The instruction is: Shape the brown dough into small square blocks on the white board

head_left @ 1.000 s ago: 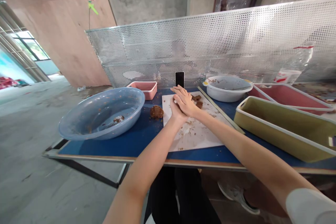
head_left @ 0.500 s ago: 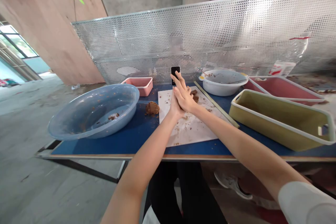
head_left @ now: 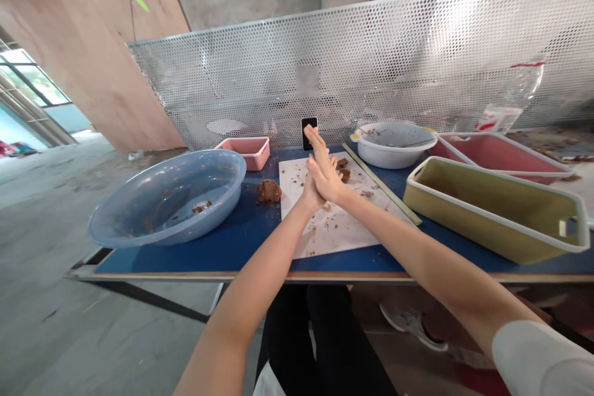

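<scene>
Over the white board, my left hand and my right hand are pressed palm against palm. The fingers point away from me, long and close together, with the right hand covering most of the left. Whatever lies between the palms is hidden. Several brown clay pieces lie on the board just behind and right of my hands, and crumbs are scattered over it. A larger clay lump rests on the blue tabletop by the board's left edge.
A blue basin with some residue stands left. Behind are a small pink basket, a phone and a perforated metal screen. Right are a thin strip, a white basin, an olive bin, a pink bin and a bottle.
My pressed palms have shifted slightly against each other, the right hand's fingers now more upright and closer together. The clay and containers stay where they were.
</scene>
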A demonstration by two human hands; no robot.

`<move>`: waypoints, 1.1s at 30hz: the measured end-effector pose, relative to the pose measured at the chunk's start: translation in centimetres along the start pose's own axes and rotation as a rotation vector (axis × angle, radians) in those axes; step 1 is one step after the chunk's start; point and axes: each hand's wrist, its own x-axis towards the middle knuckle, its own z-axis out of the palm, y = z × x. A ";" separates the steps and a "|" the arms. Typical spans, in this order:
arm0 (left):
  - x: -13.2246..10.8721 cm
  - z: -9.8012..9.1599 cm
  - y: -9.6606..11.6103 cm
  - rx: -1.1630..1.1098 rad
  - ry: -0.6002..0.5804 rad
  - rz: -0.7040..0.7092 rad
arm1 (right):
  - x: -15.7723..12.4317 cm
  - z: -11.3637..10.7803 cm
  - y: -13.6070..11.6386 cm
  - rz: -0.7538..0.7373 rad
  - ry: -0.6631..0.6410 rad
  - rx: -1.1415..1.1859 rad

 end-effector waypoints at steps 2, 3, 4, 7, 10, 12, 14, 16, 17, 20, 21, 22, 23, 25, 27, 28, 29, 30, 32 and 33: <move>-0.1 0.2 0.0 -0.044 -0.029 -0.062 | 0.4 -0.7 0.9 0.035 0.080 0.028; -0.1 0.2 0.2 -0.051 -0.027 -0.088 | 0.5 -1.0 1.4 0.031 0.096 0.037; -0.1 0.1 0.6 -0.051 -0.013 -0.103 | 0.6 -1.1 1.8 0.012 0.090 0.044; -0.1 -0.1 2.1 -0.036 -0.005 -0.036 | 0.4 -0.6 2.0 -0.055 0.035 0.075; 0.0 -0.4 3.4 0.031 -0.045 0.118 | 0.0 0.4 0.6 -0.078 -0.033 0.087; 0.0 -0.5 3.8 0.059 -0.061 0.162 | -0.2 0.9 -0.7 -0.067 -0.034 0.101; -0.2 -0.4 3.7 0.048 -0.065 0.167 | -0.3 1.1 -1.7 -0.061 -0.013 0.128; -0.4 0.1 3.4 -0.014 -0.072 0.149 | -0.3 1.1 -2.2 -0.068 0.012 0.154; -0.6 0.4 3.2 -0.060 -0.080 0.128 | -0.3 1.0 -2.1 -0.067 0.027 0.162; -1.0 1.1 2.9 -0.196 -0.088 0.013 | 0.0 0.6 -1.2 -0.025 0.079 0.155; -1.2 1.2 2.9 -0.220 -0.087 -0.027 | 0.2 0.3 -0.7 -0.011 0.103 0.145; -1.2 1.3 2.9 -0.224 -0.082 -0.066 | 0.5 -0.1 -0.2 -0.008 0.128 0.132; -1.3 1.3 2.9 -0.210 -0.069 -0.104 | 0.7 -0.4 0.3 -0.016 0.152 0.117; -1.3 1.2 2.9 -0.146 -0.027 -0.170 | 1.1 -0.9 1.3 -0.035 0.188 0.084; -1.3 1.1 2.7 -0.076 0.012 -0.202 | 1.3 -1.1 2.2 -0.021 0.201 0.063; -1.3 1.1 2.6 -0.051 0.022 -0.203 | 1.2 -1.0 2.6 -0.001 0.199 0.064; -1.4 1.2 2.4 -0.034 0.028 -0.197 | 1.1 -0.8 3.0 0.021 0.196 0.074; -1.4 1.2 2.3 -0.022 0.031 -0.191 | 1.1 -0.6 3.3 0.044 0.195 0.092; -1.5 1.4 2.1 -0.006 0.035 -0.179 | 1.0 -0.2 3.8 0.088 0.196 0.138; -1.5 1.5 1.9 0.000 0.037 -0.171 | 1.0 0.0 4.1 0.108 0.198 0.159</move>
